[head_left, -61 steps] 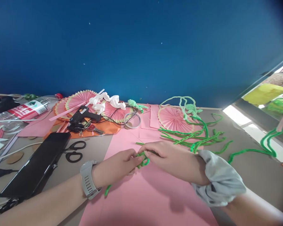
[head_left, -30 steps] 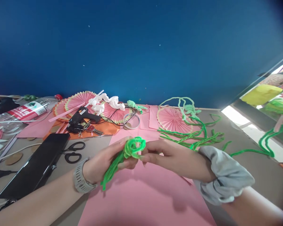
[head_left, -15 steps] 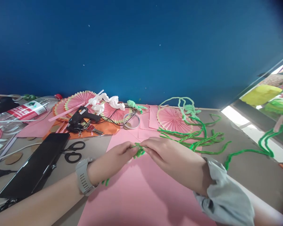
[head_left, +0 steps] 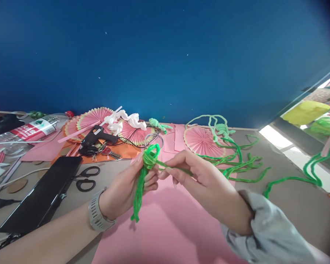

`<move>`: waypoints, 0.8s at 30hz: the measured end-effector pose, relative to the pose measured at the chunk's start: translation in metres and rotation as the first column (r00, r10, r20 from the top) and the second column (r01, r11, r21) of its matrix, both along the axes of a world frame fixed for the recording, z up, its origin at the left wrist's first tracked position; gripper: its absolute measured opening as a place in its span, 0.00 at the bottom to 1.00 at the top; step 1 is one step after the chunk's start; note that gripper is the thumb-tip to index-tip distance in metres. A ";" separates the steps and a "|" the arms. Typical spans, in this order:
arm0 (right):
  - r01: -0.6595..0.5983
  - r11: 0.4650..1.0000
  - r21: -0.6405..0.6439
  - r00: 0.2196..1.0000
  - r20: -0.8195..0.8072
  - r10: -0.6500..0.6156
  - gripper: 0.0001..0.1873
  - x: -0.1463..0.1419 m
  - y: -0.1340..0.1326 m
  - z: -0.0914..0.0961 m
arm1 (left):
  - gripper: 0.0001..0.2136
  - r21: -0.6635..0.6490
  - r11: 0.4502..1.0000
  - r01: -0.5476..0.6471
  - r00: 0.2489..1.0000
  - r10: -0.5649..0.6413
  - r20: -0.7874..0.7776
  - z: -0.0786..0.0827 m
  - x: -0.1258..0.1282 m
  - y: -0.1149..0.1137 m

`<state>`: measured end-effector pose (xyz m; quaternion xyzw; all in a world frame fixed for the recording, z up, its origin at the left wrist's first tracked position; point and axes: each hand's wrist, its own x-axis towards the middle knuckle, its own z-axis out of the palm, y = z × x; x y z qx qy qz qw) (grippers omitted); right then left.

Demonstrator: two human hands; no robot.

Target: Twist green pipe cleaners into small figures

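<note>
My left hand [head_left: 130, 185] is closed around a bundle of green pipe cleaners [head_left: 151, 157], knotted into looped coils at the top. Its loose ends hang down below the fingers. Between the thumb and fingers of my right hand [head_left: 194, 172] is one green strand [head_left: 162, 164], stretched out sideways from the knot. Both hands are raised over a large pink paper sheet [head_left: 165, 227]. More green pipe cleaners [head_left: 236, 168] lie spread on the table just beyond my right hand.
Pleated pink paper fans [head_left: 205, 141] lie along the blue wall. On the left are a black glue gun [head_left: 96, 137], keys [head_left: 110, 152], scissors [head_left: 86, 184], a black tablet-like slab [head_left: 41, 194] and a plastic bottle [head_left: 33, 128]. A pale green twisted piece [head_left: 158, 124] sits at the back.
The green bundle, mostly covered by my fingers before, now shows upright in my left hand. My left hand has turned, and my right hand draws a strand out to the right.
</note>
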<state>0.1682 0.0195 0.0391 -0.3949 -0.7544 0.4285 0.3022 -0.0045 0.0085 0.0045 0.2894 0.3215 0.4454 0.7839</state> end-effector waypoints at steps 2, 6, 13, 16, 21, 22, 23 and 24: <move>-0.066 0.979 -0.191 0.991 -0.126 0.042 0.06 0.002 0.007 -0.001 | 0.17 0.063 0.997 0.050 0.998 -0.053 0.045 0.001 -0.002 -0.001; -0.316 0.869 -0.382 0.948 -0.174 0.268 0.10 0.010 0.022 -0.004 | 0.18 0.202 0.947 0.251 0.968 -0.246 -0.052 0.006 -0.012 -0.002; -0.416 0.796 -0.440 0.829 0.177 0.531 0.08 0.012 0.026 -0.007 | 0.14 0.076 0.605 0.793 0.447 -0.492 -0.747 0.030 -0.021 0.005; -0.227 0.931 -0.285 0.862 0.386 0.328 0.08 0.008 0.021 -0.005 | 0.16 0.104 0.678 0.727 0.348 -0.235 -0.908 0.028 -0.018 0.004; -0.087 0.988 0.126 0.844 0.536 0.006 0.09 0.000 0.011 -0.011 | 0.17 0.218 0.815 0.537 0.295 0.061 -0.954 0.009 -0.009 -0.002; -0.090 0.975 0.202 0.843 0.536 -0.034 0.09 -0.001 0.009 -0.013 | 0.16 0.240 0.831 0.501 0.308 0.088 -0.947 0.006 -0.007 -0.002; -0.094 0.960 0.265 0.846 0.530 -0.064 0.09 -0.002 0.007 -0.015 | 0.16 0.258 0.844 0.469 0.329 0.105 -0.939 0.003 -0.006 -0.003; -0.096 0.945 0.313 0.851 0.518 -0.085 0.09 -0.004 0.005 -0.017 | 0.15 0.274 0.856 0.439 0.357 0.114 -0.927 0.001 -0.004 -0.003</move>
